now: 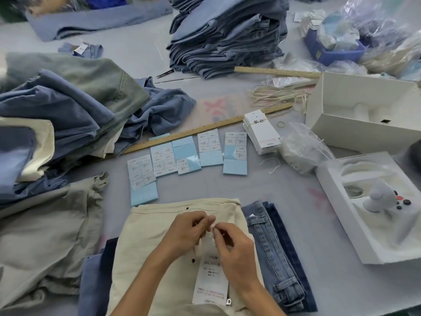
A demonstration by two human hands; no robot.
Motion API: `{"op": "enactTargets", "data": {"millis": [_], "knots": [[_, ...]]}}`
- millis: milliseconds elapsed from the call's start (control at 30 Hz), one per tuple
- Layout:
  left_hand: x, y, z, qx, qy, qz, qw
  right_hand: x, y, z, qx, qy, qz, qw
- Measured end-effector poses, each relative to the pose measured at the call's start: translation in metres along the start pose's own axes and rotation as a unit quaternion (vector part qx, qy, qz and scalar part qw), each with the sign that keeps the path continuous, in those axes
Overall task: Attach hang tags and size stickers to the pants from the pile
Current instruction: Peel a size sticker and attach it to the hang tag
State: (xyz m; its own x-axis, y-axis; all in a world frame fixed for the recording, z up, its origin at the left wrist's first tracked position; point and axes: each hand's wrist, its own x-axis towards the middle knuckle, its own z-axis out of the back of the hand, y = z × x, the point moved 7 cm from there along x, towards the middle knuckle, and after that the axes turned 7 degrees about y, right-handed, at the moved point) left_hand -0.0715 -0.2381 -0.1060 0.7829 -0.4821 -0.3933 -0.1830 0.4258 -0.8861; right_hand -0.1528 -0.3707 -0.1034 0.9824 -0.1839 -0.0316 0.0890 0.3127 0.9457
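Now, step in hand: judged to be tying or threading the string of a hang tag (pixel 210 278) to the cream pants (pixel 145 242), which lie flat at the near edge of the grey table (pixel 284 195).
Left hand (pixel 186 233): fingers curled, tips pinched at the tag's top; the string itself is too fine to make out.
Right hand (pixel 232 245): thumb and forefinger pinched just beside the left fingertips, apparently on the same string.
Hang tag: lies printed side up on the pants under both wrists, sticker already on it.
Risk, string: a loose pinch could let it slip out before it is secured.
Risk, tag: a wrist resting on it could crease it.
Risk, size: sticker sheets (pixel 186 153) lie close together beyond the pants, so sizes are easily mixed.
Supplies: tag stack (pixel 260 131) near a wooden ruler (pixel 205 130).
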Motion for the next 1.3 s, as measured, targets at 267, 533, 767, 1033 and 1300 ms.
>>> {"op": "enactTargets", "data": {"millis": [267, 533, 767, 1033, 1300], "knots": [[0.011, -0.007, -0.009, 0.027, 0.037, -0.023, 0.999, 0.013, 0.007, 0.014, 0.082, -0.112, -0.063, 0.988], [-0.002, -0.001, -0.02, 0.009, 0.07, -0.057, 0.996, 0.009, 0.011, 0.006, 0.01, -0.209, -0.052, 0.977], [-0.003, 0.0, -0.018, -0.006, 0.061, -0.047, 0.997, 0.01, -0.003, 0.021, 0.159, -0.146, -0.173, 0.961], [-0.016, -0.051, -0.019, -0.067, 0.06, -0.14, 0.986, -0.007, 0.058, 0.047, 0.022, -0.216, -0.059, 0.974], [-0.033, -0.022, -0.049, -0.082, 0.092, -0.011, 0.992, -0.007, 0.027, 0.035, -0.123, -0.173, -0.158, 0.964]]}}
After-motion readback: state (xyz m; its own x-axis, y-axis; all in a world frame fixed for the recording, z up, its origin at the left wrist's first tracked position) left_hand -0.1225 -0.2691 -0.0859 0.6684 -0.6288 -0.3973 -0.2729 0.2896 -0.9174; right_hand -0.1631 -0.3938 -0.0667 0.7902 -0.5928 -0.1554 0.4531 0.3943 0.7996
